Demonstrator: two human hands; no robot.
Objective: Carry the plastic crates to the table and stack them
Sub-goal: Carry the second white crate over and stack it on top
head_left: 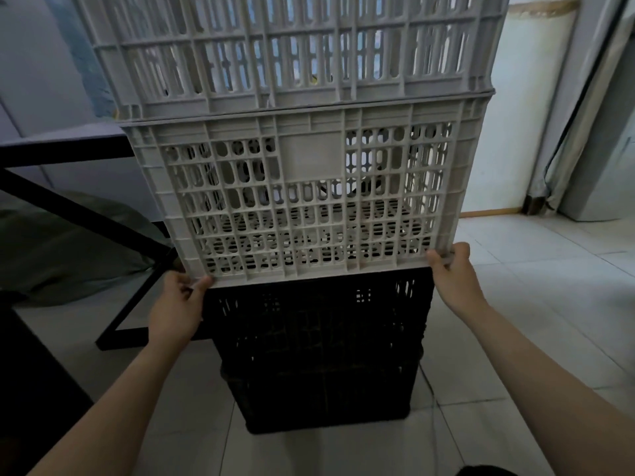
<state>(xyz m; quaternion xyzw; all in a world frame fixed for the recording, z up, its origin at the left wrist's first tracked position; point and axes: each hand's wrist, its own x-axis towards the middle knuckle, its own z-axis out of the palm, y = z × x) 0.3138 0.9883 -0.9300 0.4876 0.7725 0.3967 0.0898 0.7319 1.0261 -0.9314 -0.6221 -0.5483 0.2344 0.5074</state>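
Crates are seen stacked in the middle of the frame: a pale crate [302, 197] is held at its bottom corners, an upper pale crate [285, 53] is seated on its rim, and a black crate [319, 352] stands on the tiled floor [536, 304] directly below. The lower left corner of the held crate is clasped by the left hand [178, 310], fingers curled under the edge; the lower right corner is clasped by the right hand [453, 280], thumb laid on the front face. Both grips are closed on that crate. Whether its base is touching the black crate's rim or is just clear of it cannot be told.

The lifting step is judged to be in hand: two pale crates are being taken together off the black one. A dark-framed counter [62, 146] is visible at the left of the frame, so a carry leftward is probably called for next. A level hold would be needed, since the upper crate is only resting on the lower and could slide if the pair were tilted. The view ahead is largely blocked by the load.
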